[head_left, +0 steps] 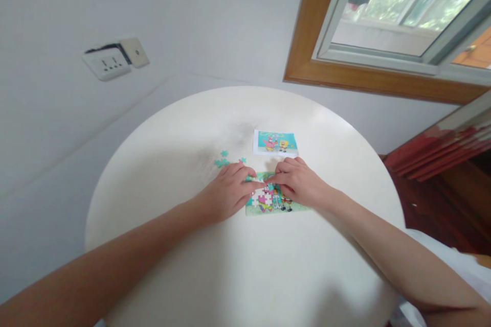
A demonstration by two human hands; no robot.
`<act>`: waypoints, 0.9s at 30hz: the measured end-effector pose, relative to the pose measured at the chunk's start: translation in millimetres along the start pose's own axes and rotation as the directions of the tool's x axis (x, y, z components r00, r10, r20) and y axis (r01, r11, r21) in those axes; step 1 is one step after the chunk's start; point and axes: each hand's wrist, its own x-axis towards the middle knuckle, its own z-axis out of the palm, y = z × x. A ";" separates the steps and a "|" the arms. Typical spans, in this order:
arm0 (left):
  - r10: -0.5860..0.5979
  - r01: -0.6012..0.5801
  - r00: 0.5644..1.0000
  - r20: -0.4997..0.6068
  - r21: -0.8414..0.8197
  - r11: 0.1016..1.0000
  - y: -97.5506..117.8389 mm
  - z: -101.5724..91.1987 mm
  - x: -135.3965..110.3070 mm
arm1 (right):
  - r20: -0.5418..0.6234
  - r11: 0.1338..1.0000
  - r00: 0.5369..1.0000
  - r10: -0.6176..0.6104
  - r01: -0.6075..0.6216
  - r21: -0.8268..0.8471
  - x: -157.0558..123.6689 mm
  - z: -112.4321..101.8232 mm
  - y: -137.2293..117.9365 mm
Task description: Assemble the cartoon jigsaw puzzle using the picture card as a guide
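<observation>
A partly assembled jigsaw puzzle with cartoon figures lies on the table, white gaps showing in its left half. My left hand rests over its left edge, thumb and fingers closed on a small green-and-white puzzle piece, seen nearly edge-on. From the right, my right hand reaches over the puzzle's upper part. Its index finger is stretched toward that piece, the thumb is apart from it, and I see nothing held there. Both hands cover parts of the picture.
Several loose turquoise puzzle pieces lie beyond my left hand. A printed reference picture sits behind the puzzle on the round white table. Behind the table are a wall with a socket and a wood-framed window.
</observation>
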 end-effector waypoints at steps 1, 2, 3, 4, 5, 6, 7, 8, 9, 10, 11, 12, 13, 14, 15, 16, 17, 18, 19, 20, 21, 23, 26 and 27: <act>-0.001 0.001 1.000 -0.002 -0.001 1.000 -0.3 0.4 -0.1 | -0.004 1.000 1.000 -0.001 0.001 0.006 -0.2 -0.4 1.2; -0.002 0.002 1.000 -0.004 -0.003 1.000 -0.7 0.9 -0.3 | -0.011 1.000 1.000 -0.005 0.005 0.015 -0.5 -1.0 2.4; -0.003 0.003 1.000 -0.006 -0.005 1.000 -1.2 1.6 -0.5 | -0.020 1.000 1.000 -0.008 0.008 0.027 -0.9 -1.7 3.7; -0.001 0.001 1.000 -0.008 -0.007 1.000 -1.8 2.4 -0.7 | -0.030 0.999 1.000 -0.009 0.011 0.040 -1.2 -2.6 4.8; 0.000 -0.001 1.000 -0.009 -0.011 1.000 -2.3 3.1 -0.9 | -0.037 0.999 0.999 -0.010 0.012 0.050 -1.6 -3.4 5.6; 0.003 -0.003 1.000 -0.010 -0.014 1.000 -2.7 3.7 -1.0 | -0.039 0.998 0.999 -0.011 0.014 0.060 -1.9 -4.1 6.0; 0.004 -0.004 1.000 -0.011 -0.016 1.000 -2.9 4.1 -0.9 | -0.036 0.998 0.999 -0.012 0.015 0.067 -2.1 -4.7 5.9; 0.004 -0.004 1.000 -0.014 -0.017 1.000 -3.0 4.4 -0.8 | -0.030 0.997 0.999 -0.014 0.016 0.073 -2.2 -5.1 5.3; 0.003 -0.003 1.000 -0.015 -0.016 1.000 -2.9 4.4 -0.5 | -0.021 0.997 1.000 -0.015 0.017 0.077 -2.2 -5.4 4.3; 0.000 -0.001 1.000 -0.017 -0.013 1.000 -2.6 4.2 -0.2 | -0.014 0.997 1.000 -0.016 0.017 0.078 -2.1 -5.7 3.1; -0.002 0.002 1.000 -0.018 -0.009 1.000 -2.2 3.8 0.2 | -0.010 0.997 1.000 -0.014 0.015 0.077 -1.9 -6.0 1.8; -0.002 0.002 1.000 -0.018 -0.005 1.000 -1.9 3.2 0.5 | -0.007 0.997 1.000 -0.012 0.013 0.074 -1.8 -6.3 0.6; -0.001 0.001 1.000 -0.019 -0.002 1.000 -1.5 2.5 0.7 | -0.005 0.998 1.000 -0.009 0.009 0.070 -1.6 -6.6 -0.5; 0.002 -0.002 1.000 -0.018 0.001 1.000 -1.2 1.6 0.8 | -0.002 0.998 1.000 -0.006 0.007 0.066 -1.5 -6.8 -1.2; 0.006 -0.006 1.000 -0.019 0.001 1.000 -1.1 0.7 0.7 | 0.000 0.998 1.000 -0.004 0.004 0.063 -1.5 -6.9 -1.6; 0.013 -0.013 1.000 -0.018 -0.001 1.000 -1.0 -0.3 0.5 | 0.004 0.998 1.000 -0.004 0.004 0.062 -1.6 -6.9 -1.6; 0.022 -0.022 1.000 -0.014 -0.006 1.000 -1.1 -1.2 0.1 | 0.006 0.998 1.000 -0.005 0.005 0.063 -1.7 -6.8 -1.4; 0.034 -0.034 0.999 -0.008 -0.011 0.999 -1.3 -1.9 -0.3 | 0.006 0.998 1.000 -0.009 0.008 0.064 -1.9 -6.6 -1.0; 0.046 -0.046 0.999 -0.001 -0.017 0.999 -1.6 -2.5 -0.8 | 0.002 0.998 1.000 -0.013 0.013 0.064 -2.2 -6.4 -0.5; 0.055 -0.055 0.998 0.007 -0.023 0.998 -1.8 -2.8 -1.2 | -0.003 0.998 1.000 -0.019 0.020 0.067 -2.4 -6.2 -0.1; 0.062 -0.062 0.998 0.013 -0.027 0.998 -1.9 -3.0 -1.4 | -0.007 0.997 1.000 -0.026 0.026 0.071 -2.6 -6.1 0.3; 0.063 -0.063 0.998 0.013 -0.036 0.997 -2.0 -2.7 -1.6 | -0.010 0.996 0.999 -0.035 0.036 0.086 -3.0 -6.3 0.5; 0.055 -0.055 0.998 0.004 -0.056 0.997 -2.0 -1.8 -1.4 | 0.000 0.993 0.999 -0.044 0.044 0.111 -3.5 -7.2 -0.9; 0.051 -0.051 0.999 0.003 -0.062 0.997 -2.1 -1.5 -1.4 | 0.002 0.992 0.999 -0.047 0.047 0.113 -3.6 -7.5 -1.6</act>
